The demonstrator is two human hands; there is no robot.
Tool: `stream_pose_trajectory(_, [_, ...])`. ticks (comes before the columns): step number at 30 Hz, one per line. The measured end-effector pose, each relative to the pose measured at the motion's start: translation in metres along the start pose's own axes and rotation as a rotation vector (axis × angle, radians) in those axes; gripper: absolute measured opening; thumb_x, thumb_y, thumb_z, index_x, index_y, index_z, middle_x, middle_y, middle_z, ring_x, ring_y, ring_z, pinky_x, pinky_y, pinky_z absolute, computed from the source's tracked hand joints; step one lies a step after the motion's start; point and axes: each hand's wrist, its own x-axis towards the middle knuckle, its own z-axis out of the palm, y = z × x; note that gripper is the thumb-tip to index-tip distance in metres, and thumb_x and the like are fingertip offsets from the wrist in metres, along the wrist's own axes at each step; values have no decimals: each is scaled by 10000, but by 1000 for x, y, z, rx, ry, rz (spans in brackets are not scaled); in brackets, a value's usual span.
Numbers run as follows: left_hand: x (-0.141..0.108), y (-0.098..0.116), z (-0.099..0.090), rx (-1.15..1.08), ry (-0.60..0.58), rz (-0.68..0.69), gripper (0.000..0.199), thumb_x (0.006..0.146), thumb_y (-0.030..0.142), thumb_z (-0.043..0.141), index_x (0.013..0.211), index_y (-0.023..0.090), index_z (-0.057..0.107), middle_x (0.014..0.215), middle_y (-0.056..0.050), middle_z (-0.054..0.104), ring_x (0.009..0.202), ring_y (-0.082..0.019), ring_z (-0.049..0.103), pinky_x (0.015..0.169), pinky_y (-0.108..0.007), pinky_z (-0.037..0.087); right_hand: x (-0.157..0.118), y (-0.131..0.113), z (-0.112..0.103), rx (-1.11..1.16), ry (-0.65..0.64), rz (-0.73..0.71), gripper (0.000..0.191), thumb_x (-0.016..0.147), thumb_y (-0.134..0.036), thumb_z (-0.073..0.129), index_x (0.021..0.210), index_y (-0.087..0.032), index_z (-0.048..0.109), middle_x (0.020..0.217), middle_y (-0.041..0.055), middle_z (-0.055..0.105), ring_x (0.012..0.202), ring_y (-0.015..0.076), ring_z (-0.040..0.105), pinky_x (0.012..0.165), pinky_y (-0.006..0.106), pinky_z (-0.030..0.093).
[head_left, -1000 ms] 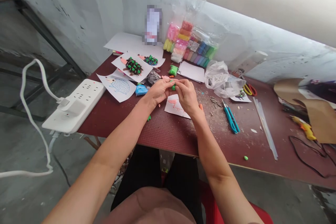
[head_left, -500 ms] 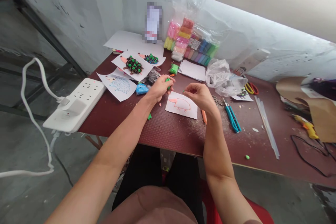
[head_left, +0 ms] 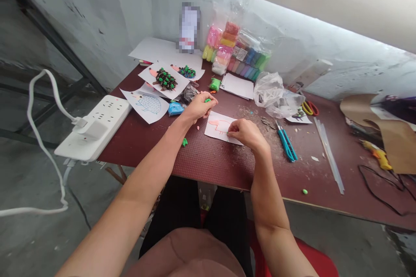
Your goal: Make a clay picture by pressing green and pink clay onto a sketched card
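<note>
Two hands apart: right hand [head_left: 245, 134] pinches at crosswise white paper pig sketch [head_left: 217, 126]; left hand [head_left: 196, 108] curls around green clay [head_left: 207, 100].

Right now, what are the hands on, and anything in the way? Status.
Left hand pinching green modelling clay. Right hand fingertips down on paper with a pink animal outline. Loose seeds off to its right, not touching.
</note>
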Motion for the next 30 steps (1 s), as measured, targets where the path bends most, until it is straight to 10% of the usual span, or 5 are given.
stream_pose_trajectory(6, [2, -14, 5, 661, 72, 122, 211, 874, 62, 550, 843, 147, 741, 995, -157, 765, 966, -312, 709, 990, -444, 516, -1, -2, 1, 176, 56, -119, 118, 828, -143, 660, 775, -200, 748, 745, 12, 717, 667, 142, 565, 641, 265, 335])
stream_pose_trajectory(19, [-7, -4, 3, 721, 8, 76, 334, 893, 80, 531, 1067, 109, 814, 1137, -189, 788, 1039, -341, 741, 1014, -456, 563, 4, -31, 24, 99, 94, -147, 143, 851, -122, 617, 761, -199, 696, 858, 67, 746, 775, 191, 595, 703, 298, 357])
stream_pose_trajectory(30, [-7, -1, 5, 802, 7, 77, 344, 929, 97, 508, 1096, 126, 806, 1139, -138, 796, 1023, -272, 743, 998, -374, 559, 2, -4, 8, 980, 64, -231, 248, 761, -399, 760, 793, -208, 605, 759, 18, 711, 633, 114, 542, 585, 254, 396])
